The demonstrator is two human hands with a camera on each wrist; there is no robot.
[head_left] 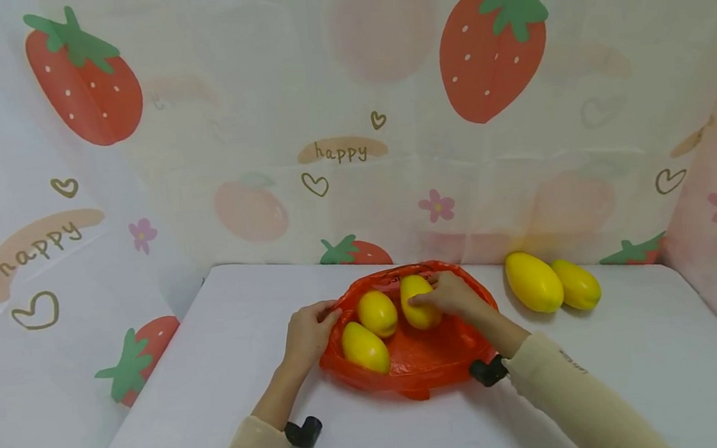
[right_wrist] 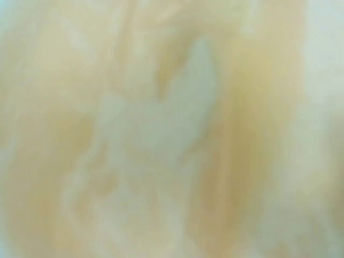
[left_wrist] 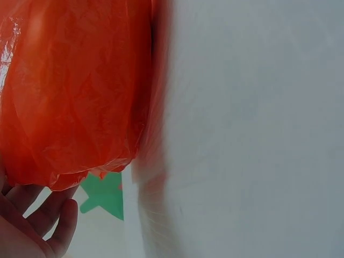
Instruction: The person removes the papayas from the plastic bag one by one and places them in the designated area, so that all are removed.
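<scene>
Bag (head_left: 432, 377), thin, glossy and red, sits mouth-up near the back edge of the table (head_left: 226, 321); white tabletop stretches left and right, two yellow fruits (head_left: 534, 284) standing off right. Hands are apart: left hand (head_left: 307, 336) pinches the bag's rim, right hand (head_left: 458, 293) grips a fruit (head_left: 418, 304) inside, near two others (head_left: 378, 314). "Happy" reads on the backdrop (head_left: 272, 110); sleeve (head_left: 561, 391) lettering is too small.
</scene>
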